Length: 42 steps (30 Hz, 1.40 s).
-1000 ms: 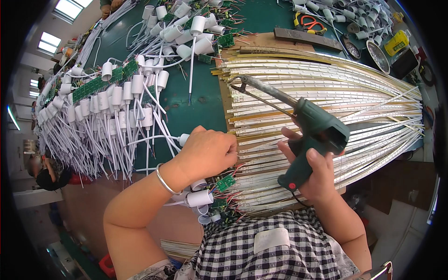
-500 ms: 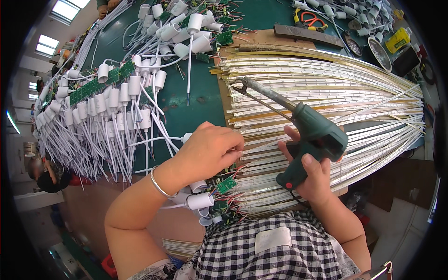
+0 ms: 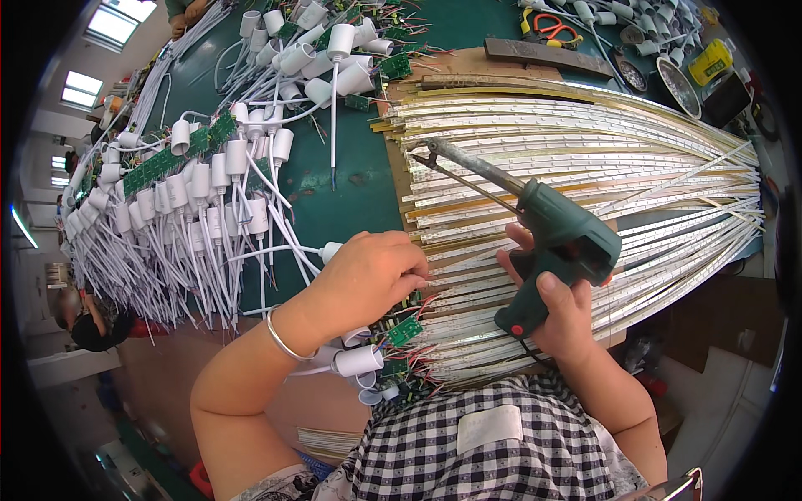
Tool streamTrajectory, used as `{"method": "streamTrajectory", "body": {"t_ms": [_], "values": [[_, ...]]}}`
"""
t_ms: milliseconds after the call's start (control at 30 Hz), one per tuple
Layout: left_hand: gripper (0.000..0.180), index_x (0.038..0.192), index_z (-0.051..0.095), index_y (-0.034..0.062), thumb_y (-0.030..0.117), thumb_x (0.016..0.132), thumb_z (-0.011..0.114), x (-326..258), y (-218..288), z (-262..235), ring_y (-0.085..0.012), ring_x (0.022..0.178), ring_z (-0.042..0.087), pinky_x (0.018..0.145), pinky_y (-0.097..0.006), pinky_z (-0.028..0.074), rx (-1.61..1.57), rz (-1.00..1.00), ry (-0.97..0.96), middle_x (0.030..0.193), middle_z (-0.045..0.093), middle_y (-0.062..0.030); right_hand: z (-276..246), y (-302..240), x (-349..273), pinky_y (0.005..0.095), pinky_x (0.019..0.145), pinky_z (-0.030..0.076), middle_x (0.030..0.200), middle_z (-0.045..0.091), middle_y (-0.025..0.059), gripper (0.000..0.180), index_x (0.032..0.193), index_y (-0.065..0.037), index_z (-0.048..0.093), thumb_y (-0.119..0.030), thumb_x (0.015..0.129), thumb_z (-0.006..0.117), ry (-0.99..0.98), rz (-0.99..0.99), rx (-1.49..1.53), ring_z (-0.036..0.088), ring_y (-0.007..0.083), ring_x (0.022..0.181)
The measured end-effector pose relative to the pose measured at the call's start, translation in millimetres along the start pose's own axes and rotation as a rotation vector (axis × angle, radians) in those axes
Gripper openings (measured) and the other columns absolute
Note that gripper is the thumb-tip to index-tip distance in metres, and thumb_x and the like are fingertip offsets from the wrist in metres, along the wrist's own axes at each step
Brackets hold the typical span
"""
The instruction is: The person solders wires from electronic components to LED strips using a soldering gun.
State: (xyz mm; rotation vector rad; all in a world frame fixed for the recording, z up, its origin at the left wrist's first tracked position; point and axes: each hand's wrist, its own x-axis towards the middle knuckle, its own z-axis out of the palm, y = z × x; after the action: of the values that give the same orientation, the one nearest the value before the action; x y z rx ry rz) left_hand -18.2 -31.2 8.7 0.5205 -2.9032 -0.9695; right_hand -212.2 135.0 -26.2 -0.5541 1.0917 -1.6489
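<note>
My right hand (image 3: 561, 311) grips a green pistol-shaped soldering gun (image 3: 561, 242) by its handle, its metal tip (image 3: 428, 150) pointing up-left over a wide fan of white and yellow light strips (image 3: 601, 159). My left hand (image 3: 368, 280), a silver bangle on the wrist, is curled with its fingertips pressed on the near left ends of the strips. Small green circuit boards (image 3: 404, 331) with red wires and white lamp sockets (image 3: 357, 361) lie just below that hand.
Many white lamp sockets with white cables and green boards (image 3: 192, 200) cover the green table (image 3: 351, 192) on the left. Orange-handled scissors (image 3: 555, 27), a yellow object (image 3: 712, 60) and a round metal dish (image 3: 678, 83) sit at the far right. Another person (image 3: 83, 321) is at the left edge.
The soldering gun has lowered slightly and its tip has shifted a little to the right over the strips. My left hand stays pressed on the strip ends.
</note>
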Motion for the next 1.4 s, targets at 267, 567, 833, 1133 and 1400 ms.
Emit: {"method": "streamTrajectory", "body": {"t_ms": [267,567,833,1133,1400], "values": [[0.007,0.083,0.068,0.0094,0.014,0.078,0.070,4.1,4.1,-1.3,-0.0237,0.079,0.059,0.071,-0.036,0.042,0.099,-0.023,-0.012,0.079,0.060,-0.0037,0.5,0.0,-0.2,0.0503,0.111,0.033,0.144,0.039,0.0122,0.069,0.143,-0.005,0.032,-0.023,0.086,0.067,-0.002,0.013,-0.016,0.036,0.0292,0.136],[0.011,0.092,0.070,0.0100,0.014,0.082,0.068,-0.7,-2.8,-0.7,-0.0222,0.079,0.059,0.080,-0.034,0.040,-0.119,-0.065,-0.018,0.081,0.062,-0.0040,1.4,-1.0,0.1,0.0491,0.110,0.034,0.144,0.039,0.0133,0.070,0.143,-0.005,0.031,-0.023,0.086,0.067,0.007,0.025,-0.031,0.036,0.0297,0.136],[0.008,0.081,0.064,0.0104,0.018,0.081,0.067,3.4,1.6,-1.9,-0.0206,0.072,0.059,0.079,-0.034,0.037,-0.074,-0.203,-0.108,0.075,0.062,-0.0020,-0.5,0.3,0.3,0.0484,0.111,0.034,0.144,0.039,0.0140,0.070,0.143,-0.005,0.031,-0.023,0.086,0.066,-0.015,0.009,-0.098,0.036,0.0293,0.137],[0.007,0.076,0.061,0.0109,0.018,0.076,0.063,9.4,3.5,1.8,-0.0183,0.068,0.056,0.077,-0.035,0.031,0.053,-0.231,-0.143,0.070,0.058,-0.0006,-0.7,-0.2,-0.5,0.0484,0.111,0.033,0.144,0.040,0.0142,0.070,0.144,-0.004,0.031,-0.024,0.086,0.065,-0.019,0.008,-0.119,0.035,0.0288,0.137],[0.006,0.074,0.061,0.0109,0.017,0.074,0.063,8.0,-0.8,4.3,-0.0181,0.068,0.056,0.077,-0.035,0.031,0.017,-0.241,-0.141,0.071,0.058,-0.0001,13.3,-33.2,-22.5,0.0446,0.083,0.055,0.140,0.040,0.0192,0.078,0.143,0.000,0.030,-0.032,0.082,0.067,0.067,0.095,-0.007,0.060,0.0327,0.104]]}}
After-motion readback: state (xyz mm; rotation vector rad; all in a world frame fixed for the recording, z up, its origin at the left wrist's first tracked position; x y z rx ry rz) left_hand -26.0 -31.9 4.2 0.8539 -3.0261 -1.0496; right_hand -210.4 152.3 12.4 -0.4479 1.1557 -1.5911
